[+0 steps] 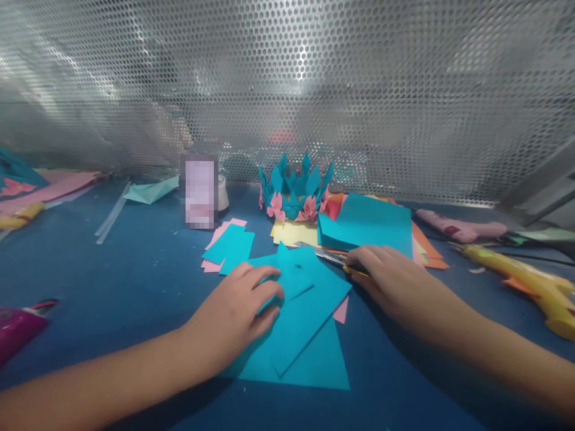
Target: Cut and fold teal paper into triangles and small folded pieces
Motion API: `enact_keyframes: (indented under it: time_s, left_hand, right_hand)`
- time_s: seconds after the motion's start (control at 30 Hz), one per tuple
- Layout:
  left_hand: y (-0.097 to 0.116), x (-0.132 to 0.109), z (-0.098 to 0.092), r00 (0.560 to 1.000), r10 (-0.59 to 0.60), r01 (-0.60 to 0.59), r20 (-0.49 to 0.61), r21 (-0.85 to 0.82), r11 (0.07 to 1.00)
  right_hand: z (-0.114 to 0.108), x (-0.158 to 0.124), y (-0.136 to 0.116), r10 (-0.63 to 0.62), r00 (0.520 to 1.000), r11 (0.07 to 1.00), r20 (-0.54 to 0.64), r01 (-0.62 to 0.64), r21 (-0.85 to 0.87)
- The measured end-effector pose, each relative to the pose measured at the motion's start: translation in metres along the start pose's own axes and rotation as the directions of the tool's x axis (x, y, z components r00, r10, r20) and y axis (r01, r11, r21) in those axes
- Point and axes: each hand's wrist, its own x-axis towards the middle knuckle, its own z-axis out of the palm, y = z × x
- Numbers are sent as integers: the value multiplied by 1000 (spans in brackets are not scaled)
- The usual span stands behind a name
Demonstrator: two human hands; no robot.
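My left hand (236, 308) lies on overlapping pieces of blue paper (309, 323), its fingers bent and slightly apart on the top piece. A corner of pink paper (341, 311) sticks out from under them at the right. In my right hand (389, 278) is a pair of scissors (330, 256), held low at the right of these papers. The metal blades point left across the blue paper's far edge; the yellow handle is mostly hidden by my fingers. Behind the papers stands a blue folded-paper crown (294, 197) with pink paper flowers.
Large blue sheets (372, 224) cover orange and pink ones at the right. Small blue strips (233, 245) lie left. Glue guns, one pink (462, 227) and one yellow (516, 269), lie far right. A blurred upright box (200, 194) stands before a perforated metal panel (287, 90).
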Motion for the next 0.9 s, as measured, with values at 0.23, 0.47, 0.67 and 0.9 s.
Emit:
enact_keyframes:
  time_s: [0.23, 0.47, 0.67, 0.9]
  left_hand:
    - [-4, -2, 5, 998, -17, 5, -60, -191, 981]
    - [-5, -3, 5, 997, 27, -41, -76, -179, 983]
    - [-5, 0, 4, 999, 17, -21, -43, -99, 995]
    - [-7, 0, 3, 999, 38, -39, -9, -92, 995]
  right_hand:
    - [-7, 0, 1, 26, 995, 999, -99, -29, -34]
    - [-7, -10, -1, -138, 990, 975, -40, 143, 172]
    - [-1, -5, 1, -167, 984, 968, 58, 153, 199]
    - [1, -6, 3, -207, 977, 964, 45, 196, 178]
